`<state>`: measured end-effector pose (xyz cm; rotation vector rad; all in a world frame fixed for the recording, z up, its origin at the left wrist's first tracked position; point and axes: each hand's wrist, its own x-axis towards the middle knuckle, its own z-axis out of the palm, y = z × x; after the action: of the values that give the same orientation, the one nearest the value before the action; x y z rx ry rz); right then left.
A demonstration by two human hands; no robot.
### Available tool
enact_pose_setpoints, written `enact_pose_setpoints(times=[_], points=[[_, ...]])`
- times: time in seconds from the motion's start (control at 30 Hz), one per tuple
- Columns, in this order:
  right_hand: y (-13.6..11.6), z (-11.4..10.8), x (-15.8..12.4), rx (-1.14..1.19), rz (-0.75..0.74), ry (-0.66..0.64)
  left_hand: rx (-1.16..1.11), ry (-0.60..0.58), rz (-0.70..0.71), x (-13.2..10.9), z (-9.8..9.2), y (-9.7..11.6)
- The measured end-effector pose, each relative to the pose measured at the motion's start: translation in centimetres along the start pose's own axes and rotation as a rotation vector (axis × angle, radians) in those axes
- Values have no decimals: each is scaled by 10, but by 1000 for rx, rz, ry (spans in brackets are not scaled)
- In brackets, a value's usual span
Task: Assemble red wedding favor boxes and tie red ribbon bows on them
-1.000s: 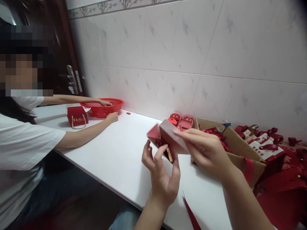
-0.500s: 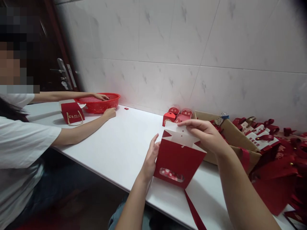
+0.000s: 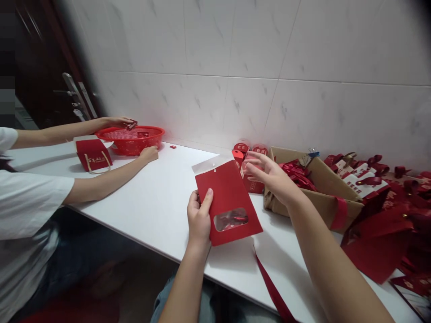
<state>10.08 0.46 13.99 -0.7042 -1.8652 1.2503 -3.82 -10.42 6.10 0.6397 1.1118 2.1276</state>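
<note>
My left hand grips the left side of a red gift box, its thumb pressed on the front panel. The box has a clear oval window low on that panel, with something red showing behind it, and a pale flap along the top. To the upper right of the box, my right hand hangs with fingers spread and nothing in them; it appears apart from the box. Below the box, a dark red ribbon trails over the table's front edge. Small red boxes stand behind, partly hidden by my right hand.
A cardboard box holding red ribbons is at the right, beside a pile of decorated red bags. On the left, a co-worker's hand holds a small red item over a red basket. A red handled box stands before it.
My left hand has taken hold of the gift box, which is tilted and looks flatter now. My right hand has let go of its top flap. The co-worker's hand has lifted from the basket.
</note>
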Motion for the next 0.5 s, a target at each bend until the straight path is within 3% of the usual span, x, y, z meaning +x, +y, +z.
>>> enact_pose_setpoints(times=[0.17,0.33,0.5], points=[[2,8,-3,120,96,-224,-70,-63,-18,-3,1,8],[0,7,-6,197,71,-394,-154,-80,20,-3,-3,16],[-1,6,-7,85,-21,-510,-45,-77,98,-2,-7,16]])
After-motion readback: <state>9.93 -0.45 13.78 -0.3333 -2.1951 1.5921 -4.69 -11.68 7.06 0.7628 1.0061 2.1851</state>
